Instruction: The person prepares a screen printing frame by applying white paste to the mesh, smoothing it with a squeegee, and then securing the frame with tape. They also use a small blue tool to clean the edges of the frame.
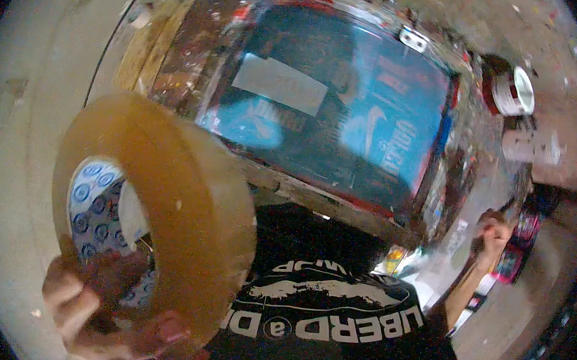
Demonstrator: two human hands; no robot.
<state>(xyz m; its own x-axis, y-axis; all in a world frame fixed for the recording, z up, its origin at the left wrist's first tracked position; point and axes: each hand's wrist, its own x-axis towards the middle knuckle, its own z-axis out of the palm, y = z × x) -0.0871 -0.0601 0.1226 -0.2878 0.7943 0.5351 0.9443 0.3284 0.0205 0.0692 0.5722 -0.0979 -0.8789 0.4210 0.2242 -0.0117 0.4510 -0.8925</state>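
A big roll of clear yellowish packing tape (193, 192) fills the left of the view, close to the camera. My left hand (120, 309) grips it by its lower side, the fingers reaching into the patterned cardboard core. Off to the right, my right hand (494, 231) is raised with its fingers curled closed. A thin dark thing seems to stick out by those fingers, too small and blurred to name. In front of me lies a framed printing screen (305, 147) with blue-green mesh and stencilled shapes. A pale rectangular piece of tape or paper (280, 84) sits on the mesh.
A paint-stained wooden board (188, 66) surrounds the screen's left side. Beyond the screen's right side stands a white-rimmed tub (516, 91), with another pale container (531, 146) nearer me. Dark and pink items (518, 251) lie beside my right hand.
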